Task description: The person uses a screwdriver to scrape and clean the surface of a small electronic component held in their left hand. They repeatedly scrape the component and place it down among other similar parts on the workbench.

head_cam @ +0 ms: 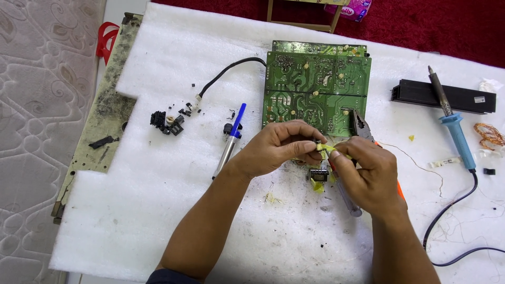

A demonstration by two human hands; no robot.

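Note:
My left hand (pixel 276 147) and my right hand (pixel 368 176) meet over a white foam sheet (pixel 158 200), just in front of a green circuit board (pixel 315 89). Between their fingertips they pinch a small part wrapped in yellow tape (pixel 323 149); my right fingers hold the loose end of the tape. A small black component (pixel 319 174) with yellow tape scraps lies directly beneath the hands. Pliers (pixel 361 126) with orange handles lie partly under my right hand.
A blue-handled soldering iron (pixel 453 122) with a black cord lies at right, near a black finned heatsink bar (pixel 447 97) and a copper wire coil (pixel 489 134). A blue-and-silver desoldering pump (pixel 231 138) and several small black parts (pixel 167 121) lie at left. A dirty metal plate (pixel 102 121) borders the foam.

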